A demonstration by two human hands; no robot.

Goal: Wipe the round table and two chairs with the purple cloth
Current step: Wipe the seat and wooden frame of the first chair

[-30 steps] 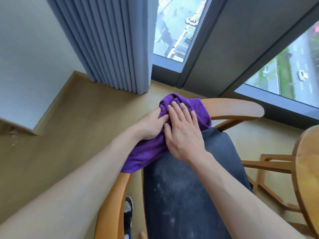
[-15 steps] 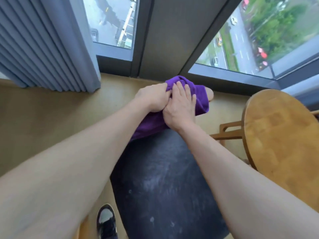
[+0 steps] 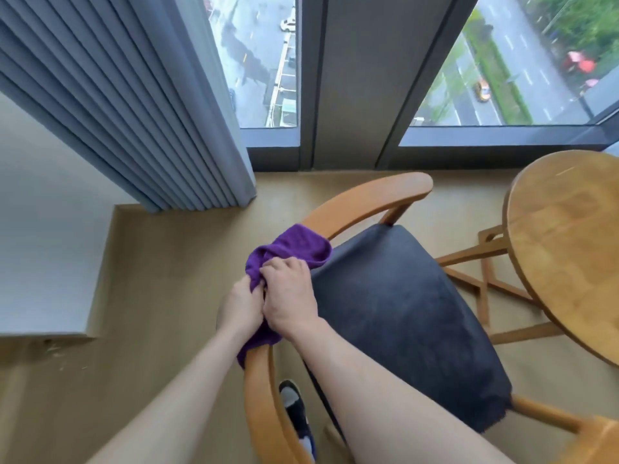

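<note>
Chair-wiping step: both hands, left (image 3: 239, 308) and right (image 3: 288, 298), clench cloth (image 3: 294, 249) on chair (image 3: 365, 199) rail; next probably slide along rail.

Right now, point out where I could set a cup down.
The round table top shows bare wood. The dark seat cushion is bare too. Crowded: the curved backrest, where both hands grip the purple cloth.

The tan floor (image 3: 160, 262) carries 1 wooden chair (image 3: 368, 199) and 1 round table (image 3: 569, 249) beside it; a grey curtain (image 3: 134, 112) reaches down to this floor.
</note>
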